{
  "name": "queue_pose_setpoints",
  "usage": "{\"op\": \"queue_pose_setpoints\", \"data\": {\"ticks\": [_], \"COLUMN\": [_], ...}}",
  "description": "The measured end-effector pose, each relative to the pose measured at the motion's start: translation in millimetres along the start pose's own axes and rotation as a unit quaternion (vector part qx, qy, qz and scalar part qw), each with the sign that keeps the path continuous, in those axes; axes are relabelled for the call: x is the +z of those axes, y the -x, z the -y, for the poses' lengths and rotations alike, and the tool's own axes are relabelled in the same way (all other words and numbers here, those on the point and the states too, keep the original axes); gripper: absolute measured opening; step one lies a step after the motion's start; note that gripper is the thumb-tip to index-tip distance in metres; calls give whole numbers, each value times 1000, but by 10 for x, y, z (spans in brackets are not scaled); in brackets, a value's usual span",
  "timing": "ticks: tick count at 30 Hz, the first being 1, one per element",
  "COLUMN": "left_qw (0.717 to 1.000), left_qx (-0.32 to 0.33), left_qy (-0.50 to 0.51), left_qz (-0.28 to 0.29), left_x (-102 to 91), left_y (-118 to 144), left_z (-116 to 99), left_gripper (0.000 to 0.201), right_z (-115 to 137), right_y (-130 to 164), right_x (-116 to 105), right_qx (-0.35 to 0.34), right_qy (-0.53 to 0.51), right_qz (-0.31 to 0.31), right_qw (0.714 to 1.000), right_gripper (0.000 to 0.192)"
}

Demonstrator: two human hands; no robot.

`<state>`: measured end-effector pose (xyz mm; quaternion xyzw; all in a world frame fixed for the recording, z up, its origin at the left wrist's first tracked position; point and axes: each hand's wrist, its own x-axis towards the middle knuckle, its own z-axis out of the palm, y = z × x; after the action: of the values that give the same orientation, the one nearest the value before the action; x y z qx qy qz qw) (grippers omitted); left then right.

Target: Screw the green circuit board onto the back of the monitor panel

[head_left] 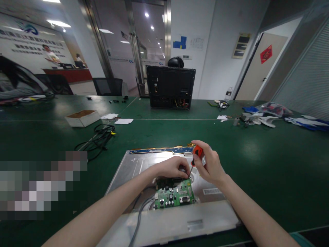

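Note:
A green circuit board (174, 195) lies on the silver metal back of a flat display panel (213, 209). My right hand (211, 164) is closed around the red and black handle of a screwdriver (197, 151), whose thin shaft slants down to the board's upper right corner. Beside that tip my left hand (176, 167) is curled, its fingers pressed together at the board's top edge. Whatever those fingers may pinch is hidden. A grey cable (138, 223) runs from the board's left side toward the panel's lower edge. Along the panel's far edge sits a narrow blue circuit strip (159, 150).
Black cables (99, 139) lie left, near a white open box (82, 118) and papers (123, 121). A black monitor casing (171, 87) stands at the back of the green table (257, 144). Plastic bags (273, 109) and small parts lie right. Two people are far off at left.

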<state>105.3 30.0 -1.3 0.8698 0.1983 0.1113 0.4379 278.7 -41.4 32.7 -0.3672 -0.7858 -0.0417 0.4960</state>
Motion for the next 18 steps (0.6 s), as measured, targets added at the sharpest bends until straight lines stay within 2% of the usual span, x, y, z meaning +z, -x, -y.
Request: {"op": "queue_pose_setpoints", "data": {"ticks": [12, 18], "left_qw": [1000, 1000], "left_qx": [-3, -1], "left_qy": [-9, -8], "left_qz": [3, 6], "left_x": [2, 2], "left_y": [1, -2], "left_z": [-8, 11], "left_gripper": [10, 9], "right_z": [-42, -15], "right_y": [15, 2], "right_x": [52, 17], "right_qx": [-27, -16], "right_qy": [42, 25], "right_qz": [-38, -13], "right_qw": [998, 999], "right_gripper": [28, 29]}}
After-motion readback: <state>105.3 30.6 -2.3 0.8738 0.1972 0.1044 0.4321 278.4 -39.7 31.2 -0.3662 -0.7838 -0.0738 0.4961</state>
